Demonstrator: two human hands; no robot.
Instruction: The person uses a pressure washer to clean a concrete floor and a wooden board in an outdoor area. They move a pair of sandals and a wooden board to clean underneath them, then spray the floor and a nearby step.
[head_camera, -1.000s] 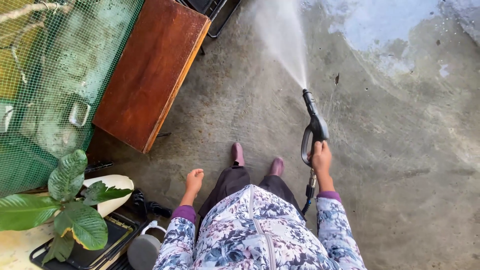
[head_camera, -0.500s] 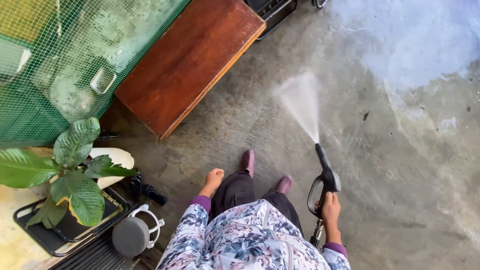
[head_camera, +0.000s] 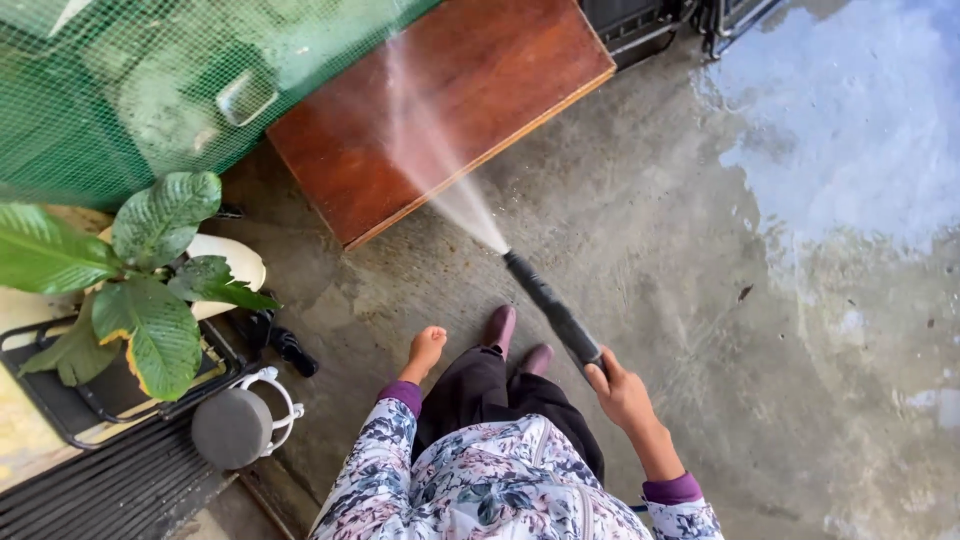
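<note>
My right hand (head_camera: 622, 392) grips a black pressure-washer wand (head_camera: 552, 310) that points up and to the left. A fan of water spray (head_camera: 430, 150) leaves its tip and hits the brown wooden board (head_camera: 440, 110) lying at the top middle. My left hand (head_camera: 426, 350) hangs free at my side, fingers loosely together, holding nothing. Both arms wear floral sleeves with purple cuffs. My dark-red shoes (head_camera: 516, 340) stand on the wet concrete floor (head_camera: 700, 280) just below the wand.
Green netting (head_camera: 130, 80) covers the top left. A large-leafed plant (head_camera: 140, 270) stands on a black tray (head_camera: 70, 400) at the left, with a grey round lid (head_camera: 232, 428) and black sandals (head_camera: 280, 340) beside it. Dark metal frames (head_camera: 690, 25) stand at the top.
The wand has swung from pointing up at the floor to pointing left, so the spray now strikes the wooden board. The view has shifted, with the board nearer the centre.
</note>
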